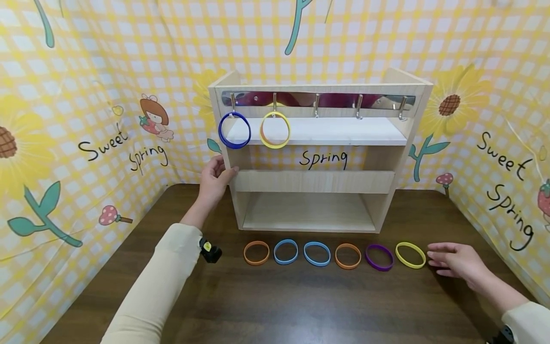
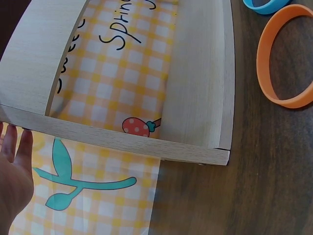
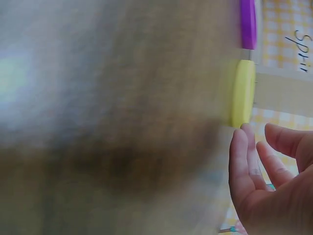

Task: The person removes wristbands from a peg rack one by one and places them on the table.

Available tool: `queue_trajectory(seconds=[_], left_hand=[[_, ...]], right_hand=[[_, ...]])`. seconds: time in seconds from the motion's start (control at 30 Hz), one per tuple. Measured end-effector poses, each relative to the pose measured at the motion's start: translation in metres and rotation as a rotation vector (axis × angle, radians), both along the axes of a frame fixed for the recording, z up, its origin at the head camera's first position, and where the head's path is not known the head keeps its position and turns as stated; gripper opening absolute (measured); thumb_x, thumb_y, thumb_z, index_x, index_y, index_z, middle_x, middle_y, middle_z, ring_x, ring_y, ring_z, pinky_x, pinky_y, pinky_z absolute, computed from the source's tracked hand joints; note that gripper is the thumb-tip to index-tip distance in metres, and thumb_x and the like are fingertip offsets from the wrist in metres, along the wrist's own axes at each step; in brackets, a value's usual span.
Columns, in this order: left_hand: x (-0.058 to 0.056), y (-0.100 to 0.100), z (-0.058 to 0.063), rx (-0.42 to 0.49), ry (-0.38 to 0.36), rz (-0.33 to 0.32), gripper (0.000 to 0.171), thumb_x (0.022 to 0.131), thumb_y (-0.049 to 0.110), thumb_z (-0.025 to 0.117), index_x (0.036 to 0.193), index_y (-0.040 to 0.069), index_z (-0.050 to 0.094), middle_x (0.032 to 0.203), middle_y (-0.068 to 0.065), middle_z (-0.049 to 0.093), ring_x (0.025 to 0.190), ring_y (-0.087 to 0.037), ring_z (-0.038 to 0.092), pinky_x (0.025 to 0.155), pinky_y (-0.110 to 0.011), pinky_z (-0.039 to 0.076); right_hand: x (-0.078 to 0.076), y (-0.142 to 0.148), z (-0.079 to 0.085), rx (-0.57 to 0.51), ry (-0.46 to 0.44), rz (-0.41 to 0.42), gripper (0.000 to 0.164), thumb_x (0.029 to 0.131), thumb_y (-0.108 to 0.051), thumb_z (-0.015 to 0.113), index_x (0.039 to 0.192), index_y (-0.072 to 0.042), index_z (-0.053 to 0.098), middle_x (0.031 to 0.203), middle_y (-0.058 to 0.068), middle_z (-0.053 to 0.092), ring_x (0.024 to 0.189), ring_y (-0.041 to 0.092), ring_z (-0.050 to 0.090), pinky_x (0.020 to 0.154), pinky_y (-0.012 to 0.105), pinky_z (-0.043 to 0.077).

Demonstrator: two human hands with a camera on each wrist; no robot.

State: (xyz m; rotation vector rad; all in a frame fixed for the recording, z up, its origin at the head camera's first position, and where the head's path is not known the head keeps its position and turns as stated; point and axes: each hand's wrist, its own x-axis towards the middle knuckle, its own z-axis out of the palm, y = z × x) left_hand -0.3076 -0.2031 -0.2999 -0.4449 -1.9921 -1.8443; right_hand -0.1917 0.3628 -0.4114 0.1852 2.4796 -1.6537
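Yellow band [image 3: 243, 93] lies flat on the counter [image 1: 301, 306], right end of a row of six in front of the wooden rack [image 1: 315, 181]; purple band [image 3: 249, 24] just beside it, then orange, two light blue, orange. Right grip [image 1: 455, 260] is unloaded, fairly wide, thumb apart from fingers, fingertips right at the yellow band's outer edge; can't tell if they touch. Left grip [image 1: 215, 179] has the rack's left side panel, thumb over the front edge, fingers on the outer side. Dark blue band [image 1: 235, 145] and another yellow one [image 1: 275, 145] hang from the two leftmost hooks of the metal strip [image 1: 296, 99]. Handling, my read: silicone-like, very light, soft and springy, a bit grippy, hard to break. Sits low, so pinch the band wall at the near-hand side, thumb against fingers, lightly; a hard squeeze would likely oval the loop. Leave the far arc free.
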Motion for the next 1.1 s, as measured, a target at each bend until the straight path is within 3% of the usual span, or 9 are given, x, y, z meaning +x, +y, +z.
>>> queue_trajectory(seconds=[0.13, 0.23, 0.43, 0.53, 0.67, 0.73, 0.97, 1.1], left_hand=[[0.001, -0.001, -0.001, 0.008, -0.007, 0.002, 0.039, 0.091, 0.002, 0.064, 0.127, -0.007, 0.052, 0.115, -0.006, 0.061, 0.105, -0.017, 0.058, 0.083, -0.025, 0.049], [0.001, -0.002, -0.001, 0.006, -0.002, 0.001, 0.04, 0.09, 0.001, 0.063, 0.127, -0.009, 0.051, 0.118, -0.015, 0.061, 0.105, -0.017, 0.058, 0.083, -0.024, 0.049], [0.0, -0.002, -0.001, 0.0, 0.008, -0.003, 0.042, 0.091, 0.001, 0.062, 0.129, -0.011, 0.05, 0.127, -0.031, 0.053, 0.104, -0.015, 0.058, 0.083, -0.023, 0.049], [0.0, 0.0, -0.001, 0.001, 0.006, 0.003, 0.041, 0.091, 0.0, 0.062, 0.129, -0.011, 0.05, 0.127, -0.031, 0.053, 0.103, -0.014, 0.058, 0.083, -0.023, 0.049], [0.001, 0.001, -0.002, 0.002, 0.008, -0.001, 0.04, 0.091, 0.0, 0.062, 0.127, -0.012, 0.05, 0.127, -0.031, 0.053, 0.104, -0.014, 0.058, 0.083, -0.023, 0.049], [0.0, 0.002, -0.003, 0.003, 0.006, -0.008, 0.039, 0.091, 0.0, 0.062, 0.126, -0.011, 0.05, 0.127, -0.03, 0.054, 0.104, -0.015, 0.058, 0.083, -0.024, 0.049], [-0.001, 0.001, -0.001, 0.014, 0.026, -0.021, 0.038, 0.091, 0.0, 0.062, 0.126, -0.01, 0.051, 0.124, -0.027, 0.056, 0.104, -0.015, 0.058, 0.082, -0.024, 0.049], [0.0, 0.0, -0.001, 0.019, 0.042, -0.028, 0.04, 0.09, -0.001, 0.062, 0.126, -0.013, 0.05, 0.119, -0.023, 0.059, 0.103, -0.018, 0.058, 0.081, -0.024, 0.049]], right_hand=[[-0.002, -0.005, 0.009, 0.043, 0.063, -0.001, 0.046, 0.096, -0.012, 0.06, 0.127, 0.019, 0.047, 0.107, 0.017, 0.068, 0.082, 0.014, 0.069, 0.071, 0.037, 0.057], [-0.005, -0.013, 0.017, 0.032, 0.098, -0.001, 0.044, 0.097, -0.012, 0.059, 0.128, 0.018, 0.047, 0.107, 0.015, 0.069, 0.083, 0.014, 0.069, 0.072, 0.036, 0.057], [-0.015, -0.039, 0.037, -0.025, 0.181, -0.005, 0.045, 0.095, -0.02, 0.065, 0.126, 0.011, 0.054, 0.095, -0.005, 0.07, 0.083, 0.011, 0.069, 0.073, 0.035, 0.056], [-0.019, -0.054, 0.048, -0.073, 0.23, -0.005, 0.037, 0.094, -0.023, 0.066, 0.12, 0.001, 0.06, 0.09, -0.012, 0.069, 0.082, 0.008, 0.068, 0.072, 0.032, 0.056], [-0.021, -0.074, 0.06, -0.183, 0.294, 0.018, 0.016, 0.093, -0.02, 0.067, 0.108, -0.014, 0.066, 0.091, -0.012, 0.069, 0.081, 0.008, 0.069, 0.07, 0.028, 0.056], [-0.022, -0.086, 0.064, -0.231, 0.322, 0.036, 0.011, 0.093, -0.017, 0.067, 0.104, -0.017, 0.067, 0.091, -0.01, 0.07, 0.082, 0.009, 0.069, 0.069, 0.028, 0.056], [-0.031, -0.132, 0.075, -0.283, 0.39, 0.073, 0.016, 0.092, -0.015, 0.068, 0.107, -0.01, 0.065, 0.092, -0.005, 0.071, 0.085, 0.013, 0.07, 0.072, 0.03, 0.056], [-0.037, -0.158, 0.086, -0.368, 0.41, 0.092, 0.027, 0.092, -0.011, 0.068, 0.115, 0.001, 0.061, 0.092, -0.001, 0.071, 0.086, 0.015, 0.07, 0.073, 0.031, 0.056]])
